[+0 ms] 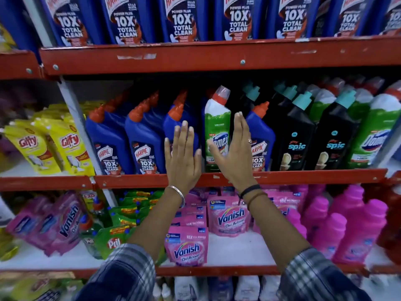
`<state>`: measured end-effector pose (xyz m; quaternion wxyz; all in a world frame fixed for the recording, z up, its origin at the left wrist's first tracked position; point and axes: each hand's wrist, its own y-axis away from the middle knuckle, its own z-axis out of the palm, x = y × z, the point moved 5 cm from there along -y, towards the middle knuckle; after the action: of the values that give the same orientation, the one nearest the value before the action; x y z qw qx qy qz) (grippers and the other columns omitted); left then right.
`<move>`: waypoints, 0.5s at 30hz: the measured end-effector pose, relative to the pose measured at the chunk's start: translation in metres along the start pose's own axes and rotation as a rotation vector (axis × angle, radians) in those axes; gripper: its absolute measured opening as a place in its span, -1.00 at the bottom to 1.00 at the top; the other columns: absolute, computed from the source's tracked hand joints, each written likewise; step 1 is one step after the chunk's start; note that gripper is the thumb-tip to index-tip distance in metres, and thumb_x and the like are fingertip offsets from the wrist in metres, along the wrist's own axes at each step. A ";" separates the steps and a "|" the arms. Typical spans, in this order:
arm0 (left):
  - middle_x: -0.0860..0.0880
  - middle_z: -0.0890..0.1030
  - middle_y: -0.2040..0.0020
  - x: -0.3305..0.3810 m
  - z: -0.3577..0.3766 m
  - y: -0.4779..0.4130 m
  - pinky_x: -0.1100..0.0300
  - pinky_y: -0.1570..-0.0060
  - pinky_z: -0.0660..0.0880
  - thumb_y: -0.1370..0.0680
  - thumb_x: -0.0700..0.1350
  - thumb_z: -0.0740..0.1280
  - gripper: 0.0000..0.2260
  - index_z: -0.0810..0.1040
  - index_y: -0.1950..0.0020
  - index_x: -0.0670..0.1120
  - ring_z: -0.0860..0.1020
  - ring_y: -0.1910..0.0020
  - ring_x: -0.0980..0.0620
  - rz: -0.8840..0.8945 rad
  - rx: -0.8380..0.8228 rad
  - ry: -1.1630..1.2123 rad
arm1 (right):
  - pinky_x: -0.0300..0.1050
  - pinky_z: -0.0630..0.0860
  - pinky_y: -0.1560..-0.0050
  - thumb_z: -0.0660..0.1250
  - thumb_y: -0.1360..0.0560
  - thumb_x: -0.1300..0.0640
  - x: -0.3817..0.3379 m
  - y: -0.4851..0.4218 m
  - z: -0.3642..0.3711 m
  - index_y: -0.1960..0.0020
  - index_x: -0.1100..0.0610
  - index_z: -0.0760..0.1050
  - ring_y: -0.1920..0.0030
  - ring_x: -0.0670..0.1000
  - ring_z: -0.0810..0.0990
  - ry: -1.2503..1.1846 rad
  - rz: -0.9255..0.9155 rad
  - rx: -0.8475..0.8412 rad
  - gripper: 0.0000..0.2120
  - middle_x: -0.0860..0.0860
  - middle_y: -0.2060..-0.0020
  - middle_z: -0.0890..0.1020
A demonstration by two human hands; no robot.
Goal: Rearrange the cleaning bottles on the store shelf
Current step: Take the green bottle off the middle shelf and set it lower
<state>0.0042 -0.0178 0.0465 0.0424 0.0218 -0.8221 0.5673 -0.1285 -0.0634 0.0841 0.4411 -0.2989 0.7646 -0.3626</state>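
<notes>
A green and white Domex bottle (217, 127) with a red cap stands on the middle shelf among blue Harpic bottles (144, 144). My left hand (183, 155) is raised flat in front of the Harpic bottle just left of it, fingers up and apart, holding nothing. My right hand (235, 153) is held edge-on at the Domex bottle's right side, in front of another blue Harpic bottle (260, 137); its thumb crosses the Domex label. Whether either hand touches a bottle is unclear. Black Spic bottles (297, 135) and more Domex bottles (375, 131) stand to the right.
The red shelf rail (130, 180) runs under the bottles, and another rail (195, 57) sits above with large Harpic bottles. Yellow Giffy pouches (50, 144) lie at left. The lower shelf holds pink Vanish pouches (186, 246), green Pril pouches (112, 242) and pink bottles (347, 224).
</notes>
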 end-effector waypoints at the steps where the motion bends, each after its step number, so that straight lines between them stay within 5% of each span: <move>1: -0.03 0.03 -0.57 -0.006 0.005 0.001 -0.06 -0.50 -0.10 -0.63 0.00 0.03 -0.51 0.08 -0.54 -0.12 -0.08 -0.55 0.05 -0.035 -0.003 -0.033 | -0.15 0.12 -0.45 0.31 -0.47 -0.19 0.001 -0.005 0.004 -0.52 0.25 0.06 -0.49 0.11 0.17 0.011 0.021 0.024 -0.16 0.19 -0.49 0.22; 6: 0.07 -0.19 -0.57 -0.026 0.036 0.023 -0.03 -0.50 -0.22 -0.67 0.06 -0.09 -0.49 -0.15 -0.58 -0.04 -0.14 -0.55 0.06 -0.006 -0.017 -0.112 | 0.10 0.33 -0.35 0.42 -0.41 -0.15 -0.003 -0.025 0.023 -0.50 0.30 0.05 -0.39 0.25 0.31 0.064 0.157 0.045 -0.08 0.28 -0.40 0.31; 15: 0.01 -0.10 -0.58 -0.035 0.060 0.035 -0.03 -0.50 -0.18 -0.65 0.01 -0.03 -0.48 -0.05 -0.58 -0.10 -0.07 -0.55 0.05 0.061 0.089 -0.203 | 0.11 0.47 -0.22 0.43 -0.39 -0.20 0.013 -0.041 0.040 -0.45 0.28 0.17 -0.29 0.22 0.42 0.074 0.239 0.107 -0.13 0.22 -0.30 0.40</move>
<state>0.0338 -0.0614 -0.0108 -0.0595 0.0561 -0.7965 0.5991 -0.0928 -0.1076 0.0980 0.4678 -0.1682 0.7903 -0.3583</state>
